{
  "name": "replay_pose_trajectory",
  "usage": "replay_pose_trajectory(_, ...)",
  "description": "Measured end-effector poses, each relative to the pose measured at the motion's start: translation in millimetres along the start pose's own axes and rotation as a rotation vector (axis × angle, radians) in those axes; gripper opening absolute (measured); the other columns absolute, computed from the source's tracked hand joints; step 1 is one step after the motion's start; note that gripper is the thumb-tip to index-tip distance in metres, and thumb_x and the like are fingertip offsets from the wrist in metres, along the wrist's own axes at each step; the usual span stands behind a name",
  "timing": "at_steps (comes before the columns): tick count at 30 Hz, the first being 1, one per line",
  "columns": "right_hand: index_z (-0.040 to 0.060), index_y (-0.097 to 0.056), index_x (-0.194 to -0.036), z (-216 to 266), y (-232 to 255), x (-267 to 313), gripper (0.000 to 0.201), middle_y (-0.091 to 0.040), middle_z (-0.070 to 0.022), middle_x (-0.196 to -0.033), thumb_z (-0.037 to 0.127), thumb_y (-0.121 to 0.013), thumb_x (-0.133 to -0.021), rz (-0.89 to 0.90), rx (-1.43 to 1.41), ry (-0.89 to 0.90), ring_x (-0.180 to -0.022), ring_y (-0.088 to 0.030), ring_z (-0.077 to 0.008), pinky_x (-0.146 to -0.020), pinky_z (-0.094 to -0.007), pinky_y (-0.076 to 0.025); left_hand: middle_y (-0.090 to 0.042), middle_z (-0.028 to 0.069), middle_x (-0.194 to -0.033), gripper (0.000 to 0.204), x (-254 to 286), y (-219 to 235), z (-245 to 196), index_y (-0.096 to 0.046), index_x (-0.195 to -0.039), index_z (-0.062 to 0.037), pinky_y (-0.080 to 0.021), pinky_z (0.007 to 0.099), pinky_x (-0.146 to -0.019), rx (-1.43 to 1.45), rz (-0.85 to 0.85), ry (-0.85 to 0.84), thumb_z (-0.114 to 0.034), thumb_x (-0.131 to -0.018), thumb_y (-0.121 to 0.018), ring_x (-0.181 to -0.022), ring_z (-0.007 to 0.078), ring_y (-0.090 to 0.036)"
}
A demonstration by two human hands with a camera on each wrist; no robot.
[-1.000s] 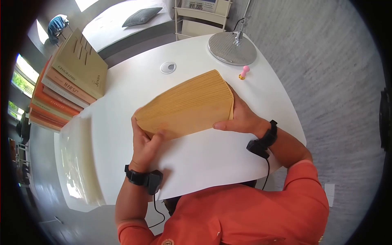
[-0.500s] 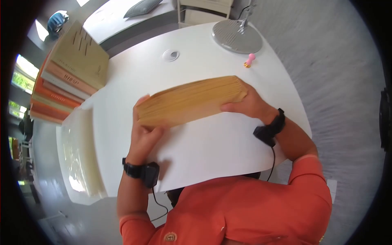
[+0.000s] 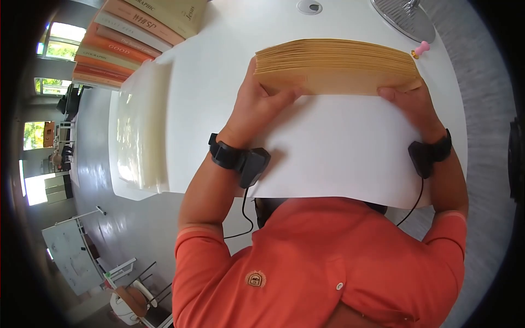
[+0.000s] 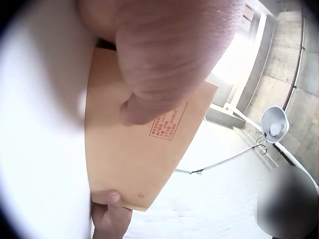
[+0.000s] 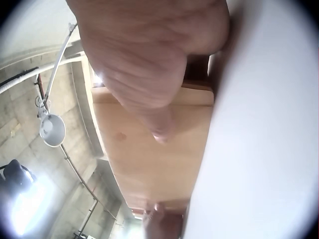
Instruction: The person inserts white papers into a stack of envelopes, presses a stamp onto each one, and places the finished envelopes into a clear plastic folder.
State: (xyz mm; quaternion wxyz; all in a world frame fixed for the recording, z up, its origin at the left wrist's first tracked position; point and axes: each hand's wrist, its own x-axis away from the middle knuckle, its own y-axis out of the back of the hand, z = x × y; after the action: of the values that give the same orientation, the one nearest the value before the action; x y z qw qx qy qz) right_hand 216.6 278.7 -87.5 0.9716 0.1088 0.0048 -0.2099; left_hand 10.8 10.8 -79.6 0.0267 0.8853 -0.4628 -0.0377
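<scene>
A thick stack of brown paper envelopes (image 3: pixel 333 60) stands on its long edge over the white table, its many layered edges facing up. My left hand (image 3: pixel 260 106) grips its left end, thumb on the near face. The right end is gripped by my right hand (image 3: pixel 418 109), thumb likewise on the near face. Red printed text shows on the envelope face (image 4: pixel 119 159) beside the left thumb in the left wrist view. In the right wrist view the face (image 5: pixel 149 169) is plain brown under the right thumb. The fingers behind the stack are hidden.
Upright books (image 3: pixel 123 46) stand at the back left of the white table (image 3: pixel 339 147). Clear plastic film (image 3: pixel 139 126) lies at the left edge. A pink-handled stamp (image 3: pixel 421 49) and a round metal lamp base (image 3: pixel 404 19) are at the back right.
The stack has gone from slanted to nearly level in the head view, with both hands still gripping its ends. The head view has shifted, showing more floor at the left.
</scene>
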Motion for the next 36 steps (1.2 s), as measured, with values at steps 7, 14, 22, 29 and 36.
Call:
replay_pose_trajectory(7, 0.0006, -0.060, -0.128, 2, -15, 3, 0.046, -0.067, -0.0024, -0.115, 0.004, -0.078, -0.086, -0.018, -0.017, 0.010, -0.105, -0.062, -0.0109, -0.092, -0.0269, -0.052, -0.055, 0.0125, -0.134, 0.097, 3, -10, -2, -0.014, -0.156, -0.0078, -0.047, 0.0376, -0.105, -0.027, -0.064, -0.166, -0.005, -0.083, -0.079, -0.124, 0.0218, -0.056)
replay_pose_trajectory(14, 0.0006, -0.056, -0.132, 0, -12, -3, 0.052, -0.065, -0.0037, -0.119, 0.005, -0.079, -0.086, -0.026, -0.014, 0.054, -0.108, -0.061, -0.0113, -0.094, -0.0285, -0.052, -0.050, 0.0122, -0.136, 0.092, 2, -11, 1, -0.012, -0.156, -0.0116, -0.048, 0.0391, -0.104, 0.145, -0.053, -0.124, 0.002, -0.085, -0.070, -0.125, 0.0231, -0.054)
replay_pose_trajectory(22, 0.0006, -0.049, -0.139, 3, -13, -3, 0.062, -0.063, -0.0051, -0.124, 0.005, -0.079, -0.085, -0.036, -0.106, 0.054, -0.113, -0.059, -0.0115, -0.097, -0.0304, -0.052, -0.046, 0.0116, -0.140, 0.088, 5, -12, 5, -0.009, -0.158, -0.0107, -0.045, 0.0384, -0.107, 0.089, -0.074, -0.120, 0.005, -0.089, -0.062, -0.129, 0.0208, -0.049)
replay_pose_trajectory(29, 0.0012, -0.038, -0.148, 10, -12, -1, 0.079, -0.057, -0.0069, -0.133, 0.005, -0.081, -0.082, -0.007, -0.121, 0.097, -0.121, -0.055, -0.0133, -0.102, -0.0308, -0.049, -0.046, 0.0116, -0.139, 0.073, 8, -8, 4, -0.022, -0.152, -0.0062, -0.043, 0.0355, -0.106, -0.008, -0.156, -0.078, 0.003, -0.092, -0.063, -0.128, 0.0198, -0.048)
replay_pose_trajectory(36, 0.0006, -0.040, -0.147, 9, -5, 0, 0.075, -0.059, -0.0053, -0.130, 0.005, -0.080, -0.084, -0.011, -0.137, 0.088, -0.119, -0.054, -0.0111, -0.102, -0.0296, -0.047, -0.059, 0.0118, -0.129, 0.051, 2, 3, 6, -0.045, -0.135, -0.0008, -0.049, 0.0326, -0.099, 0.056, -0.111, -0.027, -0.002, -0.091, -0.072, -0.117, 0.0169, -0.058)
